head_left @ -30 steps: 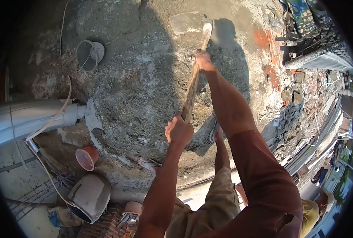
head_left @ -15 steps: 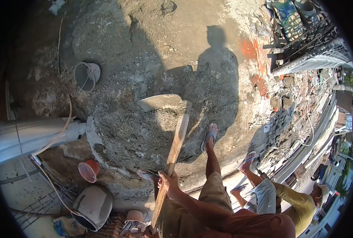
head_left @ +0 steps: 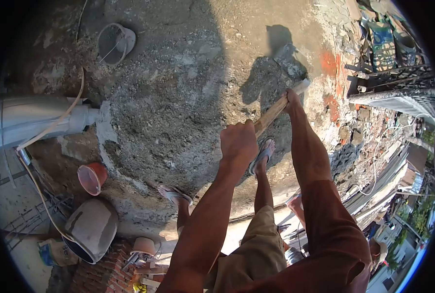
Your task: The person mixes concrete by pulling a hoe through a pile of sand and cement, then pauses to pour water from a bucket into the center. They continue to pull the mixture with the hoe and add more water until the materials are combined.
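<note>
Both hands grip the wooden handle (head_left: 271,115) of a hoe, which slants up to the right. My left hand (head_left: 239,140) is closed round its lower part. Closer to the hoe head, my right hand (head_left: 292,100) is wrapped round the handle. The grey blade (head_left: 291,61) is beyond my right hand, over the upper right of the ground; its edges blend with the ground and shadow. A broad patch of wet grey mix (head_left: 164,122) covers the ground left of the hoe.
Two sandaled feet stand below the hoe. At the left are a pale bucket (head_left: 116,45), a red bucket (head_left: 92,178), a large grey tub (head_left: 93,227), a metal sheet (head_left: 41,124) and a hose. Rubble (head_left: 359,132) lies right. Another person (head_left: 377,251) is partly visible lower right.
The hoe has swung up and right, from the middle of the mix. My right hand is farther up, and my left hand has come up from the bottom edge. The view has shifted.
</note>
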{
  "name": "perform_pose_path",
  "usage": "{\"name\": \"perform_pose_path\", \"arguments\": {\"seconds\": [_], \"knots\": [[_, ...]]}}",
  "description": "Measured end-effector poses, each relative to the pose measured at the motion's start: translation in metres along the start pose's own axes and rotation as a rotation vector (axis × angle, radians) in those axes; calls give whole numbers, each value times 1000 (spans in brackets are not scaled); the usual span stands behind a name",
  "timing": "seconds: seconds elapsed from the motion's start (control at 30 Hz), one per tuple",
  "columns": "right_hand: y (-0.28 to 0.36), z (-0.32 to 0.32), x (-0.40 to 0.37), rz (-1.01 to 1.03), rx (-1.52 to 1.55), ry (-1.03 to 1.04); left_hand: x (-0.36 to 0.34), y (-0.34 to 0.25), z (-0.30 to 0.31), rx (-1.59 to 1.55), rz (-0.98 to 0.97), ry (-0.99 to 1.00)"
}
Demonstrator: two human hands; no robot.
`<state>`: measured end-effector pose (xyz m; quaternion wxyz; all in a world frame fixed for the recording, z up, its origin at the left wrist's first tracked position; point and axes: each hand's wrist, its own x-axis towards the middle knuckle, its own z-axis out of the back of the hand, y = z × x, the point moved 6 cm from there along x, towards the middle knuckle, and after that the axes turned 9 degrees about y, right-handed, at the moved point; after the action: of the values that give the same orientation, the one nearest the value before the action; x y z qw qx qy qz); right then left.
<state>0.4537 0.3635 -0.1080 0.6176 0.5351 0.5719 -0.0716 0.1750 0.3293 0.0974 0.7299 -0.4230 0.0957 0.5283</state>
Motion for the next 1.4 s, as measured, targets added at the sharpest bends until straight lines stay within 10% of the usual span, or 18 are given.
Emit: {"name": "perform_pose_path", "arguments": {"seconds": [0.13, 0.37, 0.5, 0.63, 1.13, 1.3, 1.4], "knots": [[-100, -17, -11, -306, 34, 30, -67, 36, 26, 50, 50, -1], [-233, -122, -250, -196, 170, 57, -302, 165, 69, -48, 234, -171], [-310, -133, -358, -663, 225, 225, -433, 221, -4, -173, 429, -209], [-303, -129, -401, -528, 2, 236, -484, 234, -77, -250, 528, -279], [-7, -257, -316, 245, -412, 471, -275, 135, -13, -657, 127, -409], [-9, -296, -222, 414, -738, 407, -217, 109, 29, -672, 232, -254], [-66, -276, -193, 122, -781, 635, -193, 70, 15, -614, 304, -424]]}}
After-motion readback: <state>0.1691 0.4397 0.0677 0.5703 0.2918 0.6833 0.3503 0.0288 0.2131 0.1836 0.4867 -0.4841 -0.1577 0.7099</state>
